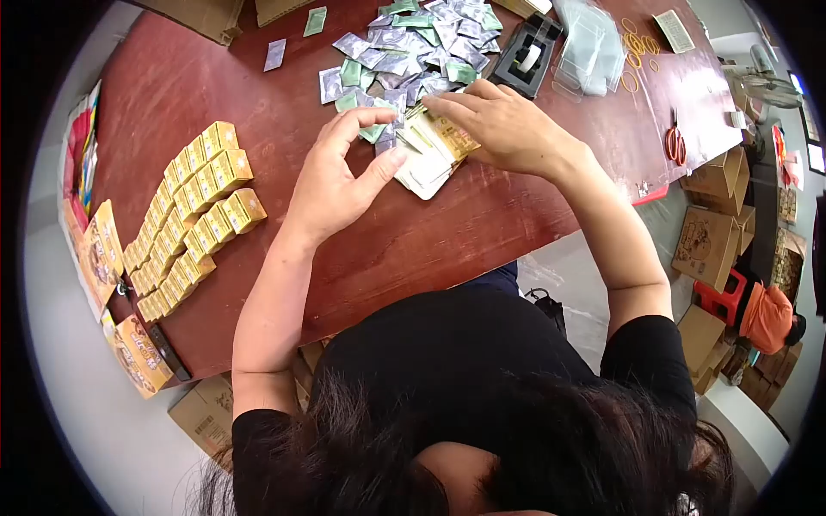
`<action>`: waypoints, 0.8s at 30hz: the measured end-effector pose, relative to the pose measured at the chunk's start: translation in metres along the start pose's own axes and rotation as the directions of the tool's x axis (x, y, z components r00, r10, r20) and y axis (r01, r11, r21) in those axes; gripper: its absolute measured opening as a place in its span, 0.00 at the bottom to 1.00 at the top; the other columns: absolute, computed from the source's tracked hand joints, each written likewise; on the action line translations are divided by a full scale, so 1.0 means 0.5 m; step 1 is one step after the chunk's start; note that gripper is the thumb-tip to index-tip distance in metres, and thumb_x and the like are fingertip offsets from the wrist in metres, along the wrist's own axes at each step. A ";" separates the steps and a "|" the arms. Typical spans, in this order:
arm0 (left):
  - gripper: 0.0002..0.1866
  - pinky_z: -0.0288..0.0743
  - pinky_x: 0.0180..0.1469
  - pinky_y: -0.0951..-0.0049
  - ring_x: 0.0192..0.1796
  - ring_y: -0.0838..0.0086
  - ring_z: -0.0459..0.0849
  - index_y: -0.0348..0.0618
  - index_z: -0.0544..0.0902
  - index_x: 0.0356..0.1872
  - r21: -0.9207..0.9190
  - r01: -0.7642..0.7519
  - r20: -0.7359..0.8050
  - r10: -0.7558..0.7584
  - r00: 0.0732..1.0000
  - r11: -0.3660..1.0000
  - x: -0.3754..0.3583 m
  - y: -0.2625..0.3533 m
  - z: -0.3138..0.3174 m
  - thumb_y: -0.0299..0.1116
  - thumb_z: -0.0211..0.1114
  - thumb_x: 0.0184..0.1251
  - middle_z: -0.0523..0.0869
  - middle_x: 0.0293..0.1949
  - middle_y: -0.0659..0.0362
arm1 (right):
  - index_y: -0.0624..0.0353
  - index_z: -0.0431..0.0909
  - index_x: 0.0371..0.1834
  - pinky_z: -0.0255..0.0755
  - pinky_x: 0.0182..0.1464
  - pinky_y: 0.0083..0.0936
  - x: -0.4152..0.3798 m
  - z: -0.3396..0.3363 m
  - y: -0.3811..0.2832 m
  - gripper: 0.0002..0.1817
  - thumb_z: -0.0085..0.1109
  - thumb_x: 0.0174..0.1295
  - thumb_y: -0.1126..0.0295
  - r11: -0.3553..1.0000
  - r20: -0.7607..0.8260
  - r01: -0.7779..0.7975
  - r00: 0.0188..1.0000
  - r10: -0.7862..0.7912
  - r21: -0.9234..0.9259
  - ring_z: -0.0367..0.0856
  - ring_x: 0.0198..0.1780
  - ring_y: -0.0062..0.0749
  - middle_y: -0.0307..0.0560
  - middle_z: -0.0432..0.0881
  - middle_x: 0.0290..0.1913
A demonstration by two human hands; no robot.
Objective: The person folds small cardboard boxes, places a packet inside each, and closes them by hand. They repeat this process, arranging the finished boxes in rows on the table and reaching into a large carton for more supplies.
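Note:
A pile of white and yellow flat cards or packets (423, 170) lies on the table between my hands; I cannot make out its exact kind. My left hand (344, 176) is open at the pile's left side, thumb and fingers apart, with the thumb tip close to the white edge. Palm down, my right hand (503, 127) reaches over the yellow part with its fingers stretched to the left. Its thumb is mostly hidden. Just beyond the fingertips, many small purple-grey and green sachets (391, 63) are heaped, several right beside the left fingers.
Rows of small yellow boxes (206, 185) stand at left. Behind my right hand are a black tape dispenser (527, 56), clear plastic bags (590, 47) and yellow rubber bands (635, 47). Red-handled scissors (674, 144) lie at right. A person in orange (768, 318) is farther right, near cardboard boxes (707, 245).

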State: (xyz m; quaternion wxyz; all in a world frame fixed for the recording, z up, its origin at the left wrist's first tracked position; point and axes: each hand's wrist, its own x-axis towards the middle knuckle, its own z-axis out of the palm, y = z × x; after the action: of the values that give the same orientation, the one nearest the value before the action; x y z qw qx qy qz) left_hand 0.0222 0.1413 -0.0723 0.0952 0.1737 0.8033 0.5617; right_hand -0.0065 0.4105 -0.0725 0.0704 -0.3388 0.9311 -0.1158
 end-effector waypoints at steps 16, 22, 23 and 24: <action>0.26 0.65 0.74 0.64 0.70 0.68 0.74 0.36 0.73 0.68 -0.400 0.175 0.083 -0.155 0.984 0.900 -0.012 0.017 -0.029 0.39 0.66 0.77 0.79 0.65 0.52 | 0.47 0.55 0.84 0.75 0.60 0.40 0.006 -0.035 0.008 0.55 0.77 0.51 0.67 0.982 -0.088 0.147 0.987 -0.137 0.118 0.82 0.60 0.49 0.47 0.76 0.72; 0.43 0.81 0.63 0.66 0.60 0.65 0.85 0.30 0.65 0.73 -0.836 0.479 0.480 -0.067 0.875 0.267 -0.030 0.004 -0.007 0.52 0.71 0.70 0.82 0.60 0.47 | 0.44 0.66 0.79 0.82 0.47 0.35 -0.011 -0.064 -0.087 0.50 0.79 0.50 0.71 0.873 -0.433 0.469 0.820 -0.374 0.133 0.89 0.45 0.40 0.39 0.88 0.57; 0.43 0.81 0.63 0.66 0.60 0.65 0.85 0.30 0.65 0.73 -0.837 0.476 0.477 -0.067 0.877 0.270 -0.028 0.009 -0.003 0.52 0.71 0.70 0.82 0.60 0.47 | 0.45 0.66 0.79 0.83 0.49 0.36 -0.013 -0.070 -0.097 0.50 0.79 0.49 0.71 0.871 -0.427 0.467 0.826 -0.369 0.150 0.89 0.45 0.40 0.40 0.89 0.57; 0.41 0.81 0.63 0.67 0.60 0.66 0.85 0.30 0.66 0.73 -0.795 0.488 0.488 -0.097 0.867 0.361 -0.025 0.018 0.000 0.48 0.72 0.70 0.83 0.59 0.47 | 0.45 0.66 0.79 0.83 0.49 0.36 -0.012 -0.070 -0.095 0.50 0.79 0.49 0.71 0.871 -0.427 0.468 0.825 -0.371 0.149 0.89 0.45 0.40 0.40 0.89 0.57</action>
State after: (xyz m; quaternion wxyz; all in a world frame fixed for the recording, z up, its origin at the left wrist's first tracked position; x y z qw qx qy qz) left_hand 0.0350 0.1393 -0.0645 0.4184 0.0451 0.3597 0.8328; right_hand 0.0199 0.3851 -0.0260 -0.0997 -0.4955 0.8061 -0.3077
